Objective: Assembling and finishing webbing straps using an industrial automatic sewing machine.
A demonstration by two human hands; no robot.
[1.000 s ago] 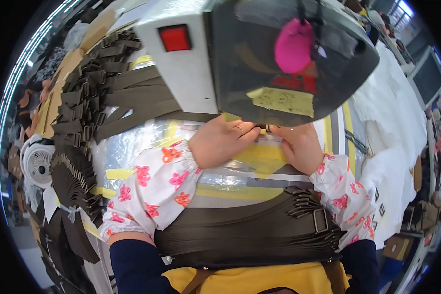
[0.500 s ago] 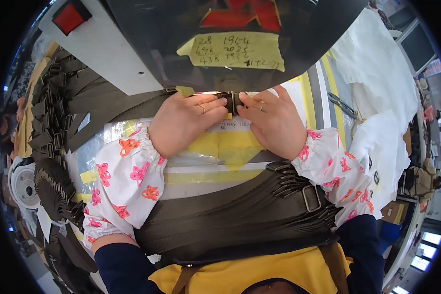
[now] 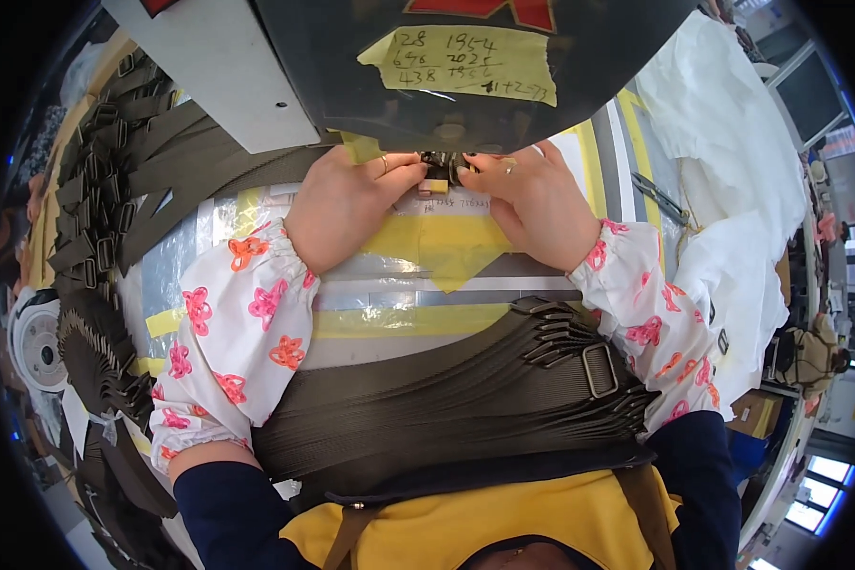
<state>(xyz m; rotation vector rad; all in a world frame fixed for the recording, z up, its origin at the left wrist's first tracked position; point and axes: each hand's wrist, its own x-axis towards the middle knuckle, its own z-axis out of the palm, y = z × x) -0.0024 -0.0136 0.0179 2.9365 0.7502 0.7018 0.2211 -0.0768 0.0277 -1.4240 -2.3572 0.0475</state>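
Note:
Beneath the dark machine head [image 3: 437, 114], both of my hands press in on a dark webbing strap with a metal buckle [image 3: 439, 171]. My left hand [image 3: 344, 207] pinches it from the left, fingertips closed by the buckle. From the other side my right hand [image 3: 540, 204] grips it between thumb and fingers. The machine's lower edge hides part of the strap and the tops of my fingers. A small yellow block [image 3: 433, 187] sits just in front of the buckle, on the taped work surface [image 3: 380, 359].
Stacked olive-brown straps [image 3: 427, 399] with metal buckles lie across my lap side. More buckled straps [image 3: 104, 180] heap up at the left, beside a white round wheel [image 3: 40, 342]. Dark-handled snips [image 3: 660, 198] rest on the right, near crumpled white sheeting [image 3: 731, 142].
The buckle and my fingers have gone a little farther under the machine head. My view has shifted slightly; the stacked straps stay in place.

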